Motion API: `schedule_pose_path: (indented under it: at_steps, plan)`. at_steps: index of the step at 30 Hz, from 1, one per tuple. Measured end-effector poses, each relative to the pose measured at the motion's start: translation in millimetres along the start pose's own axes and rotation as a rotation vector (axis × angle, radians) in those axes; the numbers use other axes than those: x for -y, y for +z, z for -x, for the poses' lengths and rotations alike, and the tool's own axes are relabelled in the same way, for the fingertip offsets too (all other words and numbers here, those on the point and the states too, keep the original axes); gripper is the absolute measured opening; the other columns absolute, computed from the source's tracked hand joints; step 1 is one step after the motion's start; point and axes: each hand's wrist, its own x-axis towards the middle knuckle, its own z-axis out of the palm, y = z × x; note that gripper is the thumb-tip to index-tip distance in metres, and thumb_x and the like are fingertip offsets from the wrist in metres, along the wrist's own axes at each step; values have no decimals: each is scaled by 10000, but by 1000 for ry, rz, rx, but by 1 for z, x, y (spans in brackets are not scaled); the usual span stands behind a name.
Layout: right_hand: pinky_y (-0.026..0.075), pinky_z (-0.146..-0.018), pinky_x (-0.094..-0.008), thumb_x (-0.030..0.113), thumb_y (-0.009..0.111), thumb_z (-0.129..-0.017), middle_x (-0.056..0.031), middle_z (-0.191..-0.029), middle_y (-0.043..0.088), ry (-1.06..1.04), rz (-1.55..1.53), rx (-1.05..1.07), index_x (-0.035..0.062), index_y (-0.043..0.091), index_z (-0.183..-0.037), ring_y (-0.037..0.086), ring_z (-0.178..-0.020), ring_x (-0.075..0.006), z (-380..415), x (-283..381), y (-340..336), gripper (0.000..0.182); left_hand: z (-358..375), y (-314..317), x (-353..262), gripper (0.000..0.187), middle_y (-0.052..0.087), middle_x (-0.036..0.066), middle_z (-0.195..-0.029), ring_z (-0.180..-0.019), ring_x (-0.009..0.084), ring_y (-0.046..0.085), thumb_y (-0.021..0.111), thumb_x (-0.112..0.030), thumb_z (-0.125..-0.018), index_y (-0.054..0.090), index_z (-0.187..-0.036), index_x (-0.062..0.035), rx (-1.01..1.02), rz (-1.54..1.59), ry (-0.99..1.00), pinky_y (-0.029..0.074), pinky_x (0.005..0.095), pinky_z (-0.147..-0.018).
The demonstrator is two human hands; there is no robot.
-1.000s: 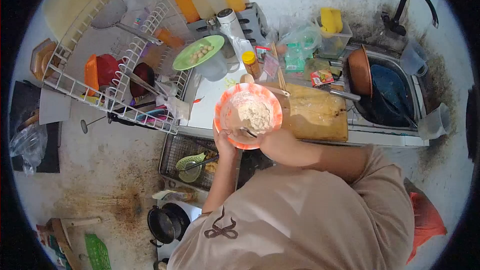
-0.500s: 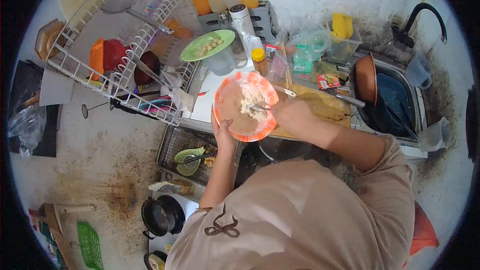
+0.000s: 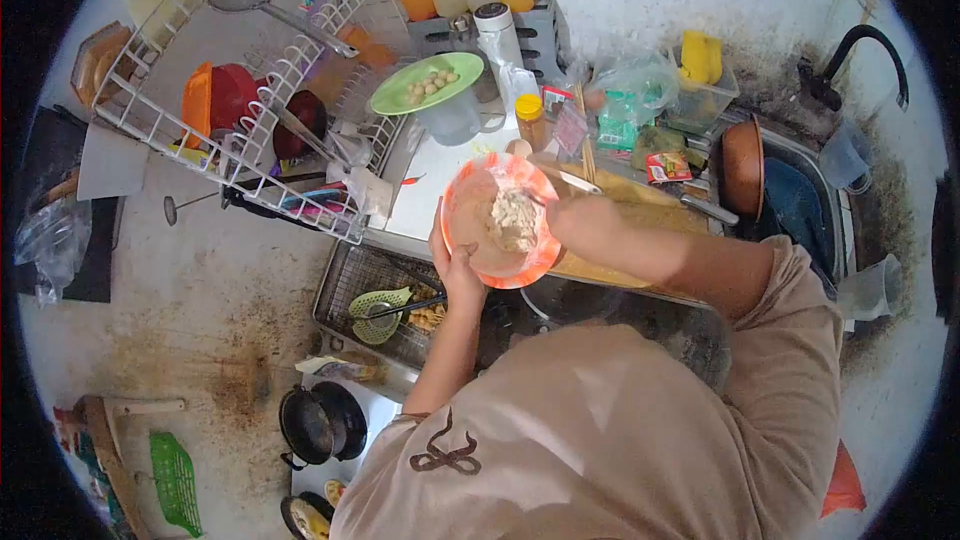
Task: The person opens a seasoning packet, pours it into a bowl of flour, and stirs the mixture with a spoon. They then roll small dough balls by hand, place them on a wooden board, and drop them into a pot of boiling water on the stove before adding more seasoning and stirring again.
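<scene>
An orange-and-white bowl point(image 3: 550, 258) is held in front of me, tilted so that its inside faces the camera. My left hand point(image 3: 459, 268) grips its left lower rim, thumb on the inside edge. Within it, a pale, lumpy, wet mixture point(image 3: 514, 222) is heaped to the right, and a thin beige film coats the rest. My right hand point(image 3: 585, 225) is closed at the right rim around a metal utensil, probably a spoon point(image 3: 537, 199), whose tip is in the mixture. Most of the utensil is hidden by the hand.
Behind the bowl are a green plate point(image 3: 465, 73) of small round balls on a container, a yellow-capped jar point(image 3: 530, 120) and a wooden cutting board point(image 3: 650, 225). A knife point(image 3: 710, 208) lies near the sink point(image 3: 838, 210). A wire dish rack point(image 3: 225, 165) stands left; a frying basket point(image 3: 345, 275) lies below.
The bowl and both hands appear slightly right and lower as the view shifts. The utensil has moved toward the upper right of the mixture, which looks more gathered.
</scene>
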Motion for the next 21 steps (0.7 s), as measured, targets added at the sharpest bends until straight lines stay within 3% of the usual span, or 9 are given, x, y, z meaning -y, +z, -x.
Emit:
schedule_pose_path:
  at_steps: [3, 4, 7, 10, 13, 16, 19, 21]
  plan:
    - [470, -433, -380, 44, 476, -725, -136, -631, 590, 28, -125, 13, -48, 510, -802, 602, -562, -273, 16, 14, 2, 124, 1, 3, -2, 660, 305, 139, -1221, -1139, 246, 358, 425, -39, -603, 339, -1257, -41, 24, -72, 30, 303, 346, -952]
    - [487, -571, -413, 42, 508, -687, -178, -708, 600, 146, -299, 142, -26, 590, -731, 602, -651, -321, 18, 19, -2, 116, 0, 1, 2, 652, 310, 139, -1214, -1133, 247, 361, 424, -39, -608, 342, -1254, -36, 14, -85, 11, 301, 344, -953]
    - [474, -584, -419, 43, 498, -687, -201, -660, 578, 226, -475, 174, -26, 586, -677, 592, -638, -339, 21, 26, 11, 112, -2, -7, 12, 631, 325, 140, -1204, -1121, 249, 370, 419, -37, -621, 344, -1247, -21, -12, -81, -47, 304, 341, -950]
    - [461, -582, -427, 51, 489, -694, -218, -618, 555, 329, -816, 79, -29, 577, -656, 586, -627, -345, 19, 31, 28, 125, -2, -5, 7, 620, 341, 143, -1216, -1119, 246, 380, 411, -28, -633, 331, -1247, -5, -23, 31, -100, 322, 338, -935]
    - [453, -580, -429, 60, 473, -708, -228, -591, 536, 293, -1090, 57, -23, 568, -633, 586, -614, -334, 15, 24, 25, 147, -1, 1, -2, 622, 358, 147, -1228, -1114, 243, 394, 408, -15, -634, 319, -1249, 6, -31, 108, -121, 341, 330, -918]
    - [467, -561, -417, 50, 481, -709, -208, -617, 561, 347, -748, -115, -9, 579, -623, 595, -610, -316, 17, 21, 8, 143, 7, 0, -3, 637, 365, 142, -1208, -1102, 241, 400, 422, -21, -616, 328, -1245, 5, -37, 86, -80, 339, 328, -914]
    - [480, -541, -408, 40, 488, -710, -190, -654, 585, 434, -361, -136, 0, 594, -618, 603, -621, -307, 15, 26, 7, 147, 8, -4, 3, 630, 364, 131, -1163, -1083, 240, 397, 432, -40, -610, 352, -1233, 6, -44, -124, -41, 329, 336, -917]
    - [485, -528, -407, 49, 483, -713, -184, -674, 594, 294, -319, -101, -5, 598, -661, 606, -631, -308, 13, 36, 5, 137, 8, -3, 4, 625, 359, 126, -1132, -1069, 239, 394, 438, -48, -603, 368, -1222, 6, -11, -144, -60, 323, 340, -917]
